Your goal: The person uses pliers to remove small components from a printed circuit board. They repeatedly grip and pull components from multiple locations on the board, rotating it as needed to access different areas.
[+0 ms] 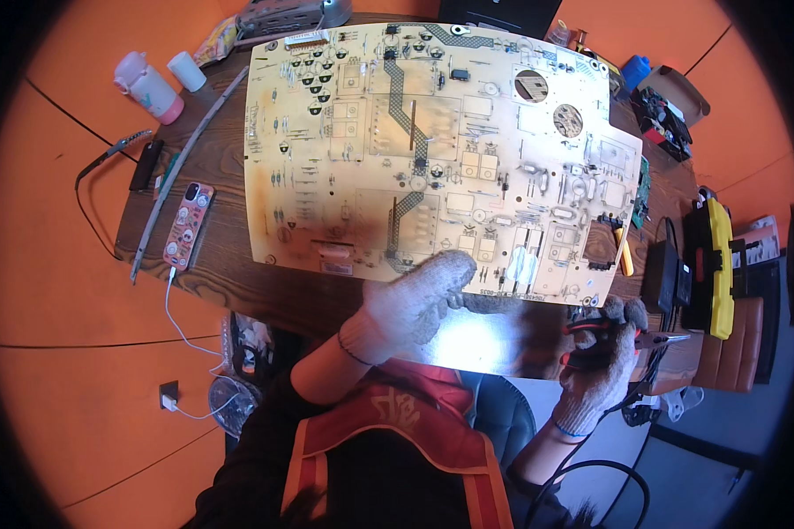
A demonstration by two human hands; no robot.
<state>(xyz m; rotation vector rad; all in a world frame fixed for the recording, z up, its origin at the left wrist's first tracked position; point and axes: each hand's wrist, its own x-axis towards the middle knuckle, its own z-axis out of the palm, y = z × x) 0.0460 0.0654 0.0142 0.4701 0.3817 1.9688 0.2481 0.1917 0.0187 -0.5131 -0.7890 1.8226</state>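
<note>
A large cream-coloured circuit board [318,194] with small parts and cutouts is tilted up over the table. In a light knitted work glove, my left hand [415,304] grips the board's near edge, its thumb lying over the face and the other fingers partly hidden. My right hand [602,366], gloved too, is closed around the red and black handles of a pair of long-nose pliers [660,339]. The plier jaws point right, away from the board. A brown scorch-like stain darkens the board's lower left part.
On the dark wood table [229,256] lie a phone [189,225] on a white cable and a long grey strip [190,167]. A pink and white bottle [150,88] and a white cup [187,72] stand far left. A yellow and black case [719,269] is at right, near black cables.
</note>
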